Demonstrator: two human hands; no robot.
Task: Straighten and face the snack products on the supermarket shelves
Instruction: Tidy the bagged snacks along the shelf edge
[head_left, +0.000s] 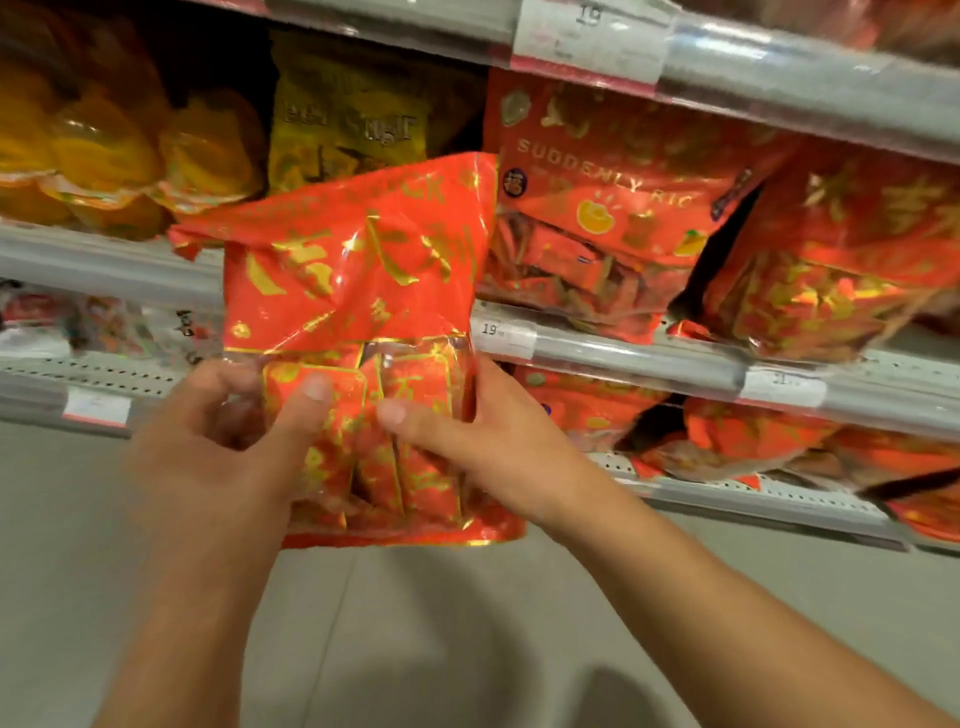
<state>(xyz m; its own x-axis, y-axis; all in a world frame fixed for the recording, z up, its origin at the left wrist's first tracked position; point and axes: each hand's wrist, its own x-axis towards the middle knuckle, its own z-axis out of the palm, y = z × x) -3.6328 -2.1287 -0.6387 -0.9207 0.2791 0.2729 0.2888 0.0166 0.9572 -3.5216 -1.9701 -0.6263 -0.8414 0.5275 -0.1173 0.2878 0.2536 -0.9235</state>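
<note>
- Both hands clamp the lower part of a red bag (358, 270): left hand (208, 457) with thumb on its front, right hand (498, 441) at its right edge, thumb across.
- The bag is crinkled foil with gold characters and a clear window showing small red packets; its top is creased.
- It is held upright, near the shelf (675, 358), left of the shelved red bags (613, 208).

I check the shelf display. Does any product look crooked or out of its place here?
Yes. One red bag is off the shelf, gripped by the left hand and the right hand, its top crumpled. On the lower shelf, red bags lie slumped, not upright.
</note>
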